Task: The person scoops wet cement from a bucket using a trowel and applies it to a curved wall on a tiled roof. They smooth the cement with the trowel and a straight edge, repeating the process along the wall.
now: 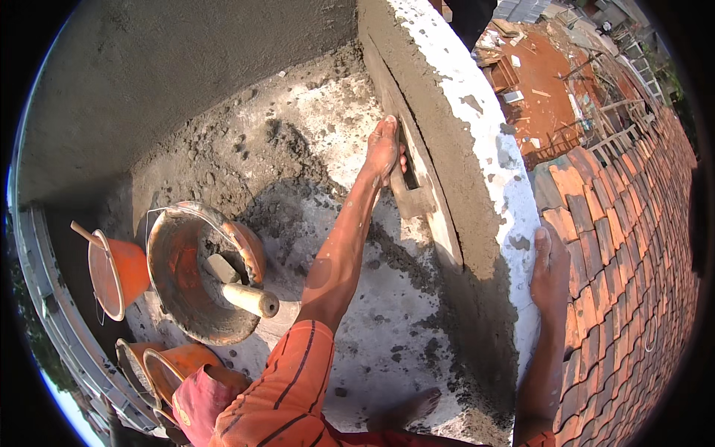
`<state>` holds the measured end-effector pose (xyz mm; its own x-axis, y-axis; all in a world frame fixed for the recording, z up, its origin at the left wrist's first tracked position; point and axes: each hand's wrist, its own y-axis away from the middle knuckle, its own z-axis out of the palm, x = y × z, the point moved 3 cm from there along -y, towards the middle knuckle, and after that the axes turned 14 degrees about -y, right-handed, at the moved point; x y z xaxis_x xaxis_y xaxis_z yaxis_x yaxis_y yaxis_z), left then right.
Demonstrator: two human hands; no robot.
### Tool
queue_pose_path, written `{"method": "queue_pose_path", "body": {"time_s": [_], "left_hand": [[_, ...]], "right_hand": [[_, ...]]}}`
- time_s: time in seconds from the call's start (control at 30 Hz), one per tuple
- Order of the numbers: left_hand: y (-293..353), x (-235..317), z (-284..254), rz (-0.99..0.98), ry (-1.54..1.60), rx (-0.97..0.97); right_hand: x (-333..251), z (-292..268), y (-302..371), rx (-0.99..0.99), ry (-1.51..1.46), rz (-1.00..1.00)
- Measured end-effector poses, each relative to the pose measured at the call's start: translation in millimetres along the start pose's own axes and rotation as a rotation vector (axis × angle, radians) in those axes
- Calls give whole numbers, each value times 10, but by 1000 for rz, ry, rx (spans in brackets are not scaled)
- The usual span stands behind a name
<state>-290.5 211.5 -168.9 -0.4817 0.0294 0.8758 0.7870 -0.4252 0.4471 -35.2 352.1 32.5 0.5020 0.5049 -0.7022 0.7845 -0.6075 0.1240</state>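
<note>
My left hand point(383, 153) is closed around the handle of a long wooden plastering float point(445, 237). The float's long board lies along the inner face of a low wall, against wet grey mortar point(477, 216). My right hand point(550, 261) rests on the wall's white, mortar-spattered top point(514, 190), thumb stretched out; its other fingers are partly hidden by the outer edge. Left of my left forearm stands a large mortar-crusted bucket point(167, 287). A trowel with a pale wooden handle point(249, 299) lies across its rim.
An orange bucket point(134, 270) with a stick and more orange buckets point(175, 365) stand at the left. Mortar crumbs litter the concrete floor point(380, 313). Beyond the wall is a tiled roof point(618, 268). A bare foot point(417, 406) shows below, a red cloth piece point(201, 410) lower left.
</note>
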Motion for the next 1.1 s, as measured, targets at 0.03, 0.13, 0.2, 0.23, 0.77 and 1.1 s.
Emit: {"method": "queue_pose_path", "body": {"time_s": [0.03,0.13,0.2,0.23,0.77,1.1], "left_hand": [[116,-155,125,23,36,-59],[63,15,22,34,-43,-23],[-278,242,-173,-104,-7,-13],[-312,236,-151,-99,18,-11],[793,-66,-124,29,82,-15],[-59,4,-100,14,55,23]], "right_hand": [[-3,-18,7,20,17,-10],[29,1,17,27,4,-44],[6,30,39,15,-80,-47],[32,7,45,14,-66,-34],[94,-54,24,88,15,-139],[46,7,76,75,15,-98]]}}
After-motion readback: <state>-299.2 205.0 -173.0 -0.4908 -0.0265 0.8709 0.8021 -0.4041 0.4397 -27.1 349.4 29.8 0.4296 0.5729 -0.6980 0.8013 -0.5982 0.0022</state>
